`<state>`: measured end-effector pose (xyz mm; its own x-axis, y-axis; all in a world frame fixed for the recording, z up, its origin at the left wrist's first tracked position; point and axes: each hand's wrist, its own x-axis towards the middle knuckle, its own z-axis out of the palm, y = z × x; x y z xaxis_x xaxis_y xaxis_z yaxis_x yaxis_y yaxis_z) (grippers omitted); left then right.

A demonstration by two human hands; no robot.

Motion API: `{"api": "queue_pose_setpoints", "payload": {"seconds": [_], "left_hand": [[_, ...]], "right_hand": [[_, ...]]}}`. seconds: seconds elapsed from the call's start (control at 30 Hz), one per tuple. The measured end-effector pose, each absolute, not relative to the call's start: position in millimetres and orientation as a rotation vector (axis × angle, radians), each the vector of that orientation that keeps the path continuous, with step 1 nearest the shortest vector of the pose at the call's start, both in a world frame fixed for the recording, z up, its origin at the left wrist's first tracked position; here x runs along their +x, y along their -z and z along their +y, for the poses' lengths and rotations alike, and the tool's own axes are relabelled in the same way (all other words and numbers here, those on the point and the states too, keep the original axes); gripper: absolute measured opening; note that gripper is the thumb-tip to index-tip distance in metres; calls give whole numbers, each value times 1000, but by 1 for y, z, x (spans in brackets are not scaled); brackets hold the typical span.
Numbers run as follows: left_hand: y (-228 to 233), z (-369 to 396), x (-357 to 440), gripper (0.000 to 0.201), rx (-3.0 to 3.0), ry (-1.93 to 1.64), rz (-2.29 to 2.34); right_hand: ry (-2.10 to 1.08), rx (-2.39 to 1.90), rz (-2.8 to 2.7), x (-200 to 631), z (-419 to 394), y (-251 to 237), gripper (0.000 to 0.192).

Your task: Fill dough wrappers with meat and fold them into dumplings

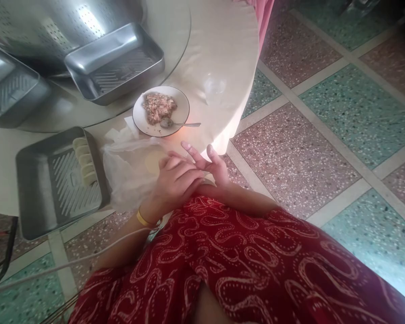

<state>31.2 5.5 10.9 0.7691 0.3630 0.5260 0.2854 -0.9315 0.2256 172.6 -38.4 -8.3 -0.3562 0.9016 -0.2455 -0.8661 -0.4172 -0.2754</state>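
My two hands meet in front of the red patterned dress, just off the table's near edge. My left hand (179,177), with a yellow band at its wrist, curls its fingers together over the lower fingers and palm of my right hand (214,170). Whether anything lies between them is hidden. The thumb and a finger of my right hand are stretched apart, with whitish tips. Closest to the hands are a clear plastic bag (128,173) and a white plate (140,118) bearing minced filling (158,108) and a spoon (189,124).
A metal tray (33,198) holds a row of several dumplings (84,162). Behind stand two more metal trays, one of them (121,67) by a perforated steel pot (64,22). A clear cup (215,87) is near the table's right edge. A cable (70,265) crosses at lower left.
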Motion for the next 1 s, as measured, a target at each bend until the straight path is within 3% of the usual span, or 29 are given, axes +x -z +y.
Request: {"api": "queue_pose_setpoints", "payload": {"seconds": [0.23, 0.4, 0.73, 1.0], "left_hand": [[-14, 1, 28, 17, 2858, -945, 628], [-7, -7, 25, 4, 2754, -941, 802], [-8, -13, 29, 13, 2721, -1076, 893], [-2, -15, 32, 6, 2702, -991, 879]], "right_hand": [[-1841, -319, -130, 167, -38, 14, 52], [-1780, -443, -126, 168, -33, 7, 54], [-1721, -422, -207, 166, -32, 11, 56], [-1723, -536, -249, 162, -32, 13, 56]]}}
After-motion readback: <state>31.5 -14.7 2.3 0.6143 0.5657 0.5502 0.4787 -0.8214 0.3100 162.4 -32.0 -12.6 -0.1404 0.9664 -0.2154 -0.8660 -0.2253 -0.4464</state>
